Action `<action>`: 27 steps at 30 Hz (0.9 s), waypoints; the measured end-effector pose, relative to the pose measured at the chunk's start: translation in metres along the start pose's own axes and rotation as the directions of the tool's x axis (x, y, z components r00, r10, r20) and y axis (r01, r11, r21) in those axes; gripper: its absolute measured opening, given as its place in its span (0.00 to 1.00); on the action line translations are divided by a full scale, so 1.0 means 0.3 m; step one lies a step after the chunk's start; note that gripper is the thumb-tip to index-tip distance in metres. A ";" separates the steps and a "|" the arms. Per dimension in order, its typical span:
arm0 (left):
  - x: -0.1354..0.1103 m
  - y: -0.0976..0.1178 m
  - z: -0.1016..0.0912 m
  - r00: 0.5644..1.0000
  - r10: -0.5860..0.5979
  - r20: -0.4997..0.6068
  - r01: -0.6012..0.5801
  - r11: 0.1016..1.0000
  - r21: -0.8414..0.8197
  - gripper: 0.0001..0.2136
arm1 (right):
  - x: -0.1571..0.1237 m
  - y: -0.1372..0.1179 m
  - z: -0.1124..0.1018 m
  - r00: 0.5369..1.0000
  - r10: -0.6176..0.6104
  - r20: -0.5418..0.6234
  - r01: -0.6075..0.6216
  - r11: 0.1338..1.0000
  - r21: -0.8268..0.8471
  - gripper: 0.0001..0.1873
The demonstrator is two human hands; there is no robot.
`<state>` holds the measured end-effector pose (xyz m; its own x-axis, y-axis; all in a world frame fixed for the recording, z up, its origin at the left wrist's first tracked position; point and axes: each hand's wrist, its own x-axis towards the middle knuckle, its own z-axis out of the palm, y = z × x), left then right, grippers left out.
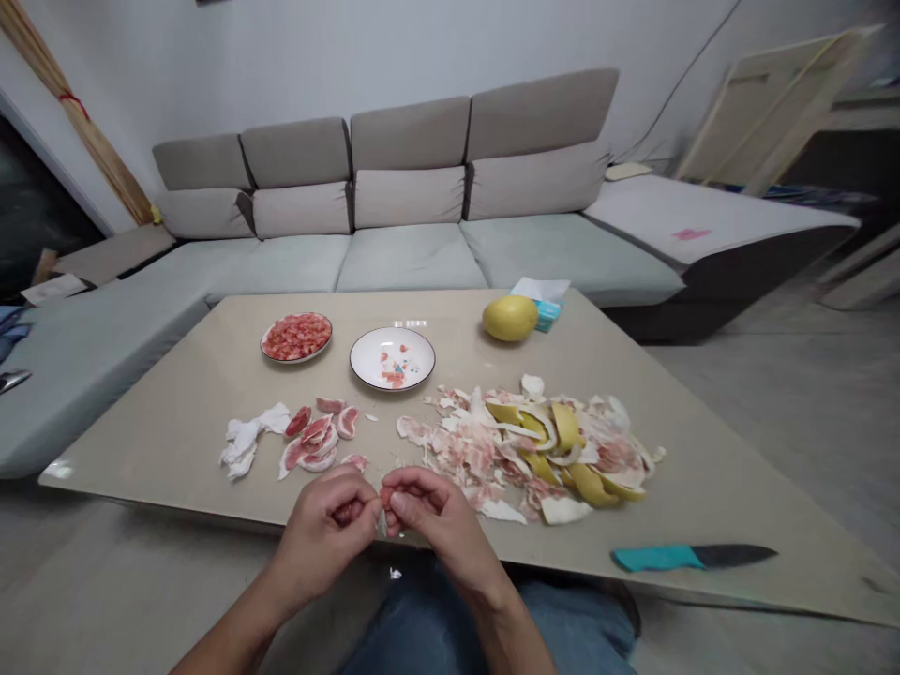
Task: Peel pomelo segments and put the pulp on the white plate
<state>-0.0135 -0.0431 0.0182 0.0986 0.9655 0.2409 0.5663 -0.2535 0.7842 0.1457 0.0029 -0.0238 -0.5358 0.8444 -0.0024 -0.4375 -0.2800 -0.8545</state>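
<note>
Over the table's near edge, my right hand (437,511) grips a small reddish pomelo piece (386,497) between thumb and fingers. My left hand (332,520) meets it from the left, thumb and forefinger pinched at the edge of the same piece. Just beyond my left hand lie several pink pomelo segments (320,441) with whitish skin on them. Farther back stand a white plate (366,354) with a few bits of pulp and another plate (265,349) heaped with pink pulp (299,336).
Yellow peel (591,483) and torn pale membranes (468,445) form a heap to the right. A turquoise-handled knife (693,557) lies near the front edge. A whole yellow pomelo (510,319) sits by a tissue pack (548,314). Crumpled tissue (246,441) lies left; a sofa (414,253) stands behind.
</note>
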 end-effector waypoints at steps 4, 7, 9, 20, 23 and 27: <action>0.003 -0.009 0.006 0.996 0.035 -0.077 -0.035 0.999 0.005 0.11 | -0.001 0.005 0.001 0.999 0.027 0.042 -0.027 1.000 -0.005 0.11; 0.013 -0.009 -0.008 0.987 0.072 -0.141 -0.072 0.997 0.006 0.12 | -0.002 0.011 -0.010 0.997 0.049 0.064 -0.051 0.999 0.020 0.11; 0.020 -0.009 -0.024 0.981 0.074 -0.181 -0.076 0.997 -0.002 0.12 | -0.001 0.010 -0.019 0.997 0.059 0.055 -0.062 0.997 0.055 0.12; 0.090 -0.128 0.057 0.992 -0.118 0.035 0.120 0.992 -0.049 0.08 | 0.010 -0.006 -0.055 0.998 0.042 -0.046 -0.034 0.986 0.165 0.15; 0.154 -0.183 0.144 0.984 -0.164 0.073 0.168 0.984 -0.055 0.10 | 0.067 -0.062 -0.116 0.975 -0.076 -0.208 0.056 0.993 -0.100 0.18; 0.237 -0.236 0.220 0.979 -0.197 0.046 0.202 0.965 -0.167 0.05 | 0.238 -0.156 -0.217 0.910 -0.330 -0.251 0.074 0.724 -0.685 0.16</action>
<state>0.0074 0.0473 -0.0579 0.0229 0.9982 0.0553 0.4297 -0.0597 0.9010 0.1751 0.1061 -0.0177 -0.1621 0.9753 0.1498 0.1384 0.1728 -0.9752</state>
